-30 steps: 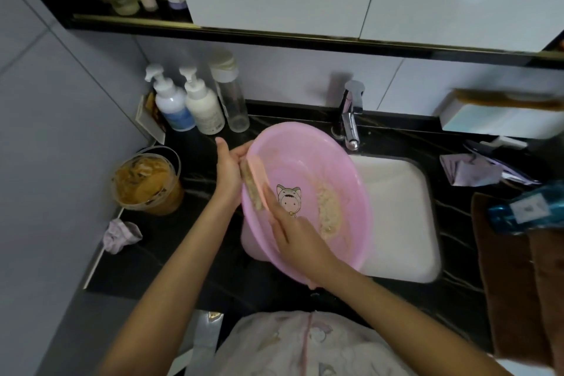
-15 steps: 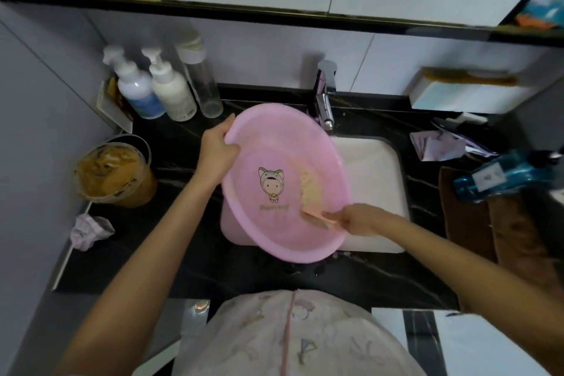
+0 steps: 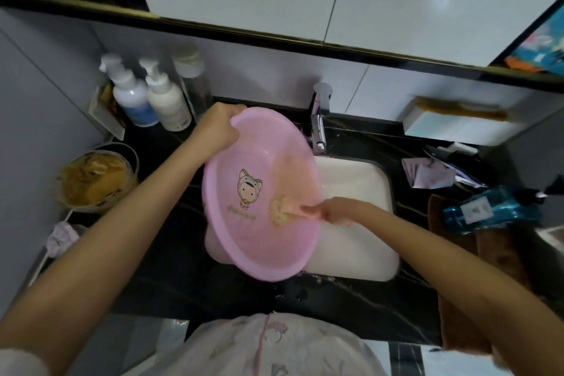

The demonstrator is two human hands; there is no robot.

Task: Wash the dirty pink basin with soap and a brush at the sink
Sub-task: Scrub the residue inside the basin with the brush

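Pink basin (image 3: 244, 223) tilts over the sink's (image 3: 360, 189) left edge, its far rim close beside the tap (image 3: 319, 125). The left hand (image 3: 218, 128) grips that upper rim; the right hand (image 3: 338, 210) clutches a brush (image 3: 297, 208) against yellowish grime (image 3: 279, 217) inside. White sink floor shows rightward. A tub (image 3: 94, 180) holds brown paste.

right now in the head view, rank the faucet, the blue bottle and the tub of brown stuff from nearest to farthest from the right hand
From the right hand, gripping the brush inside the pink basin:
1. Faucet, behind it at the sink's back edge.
2. Blue bottle, lying on the counter to its right.
3. Tub of brown stuff, far left, beyond the basin.
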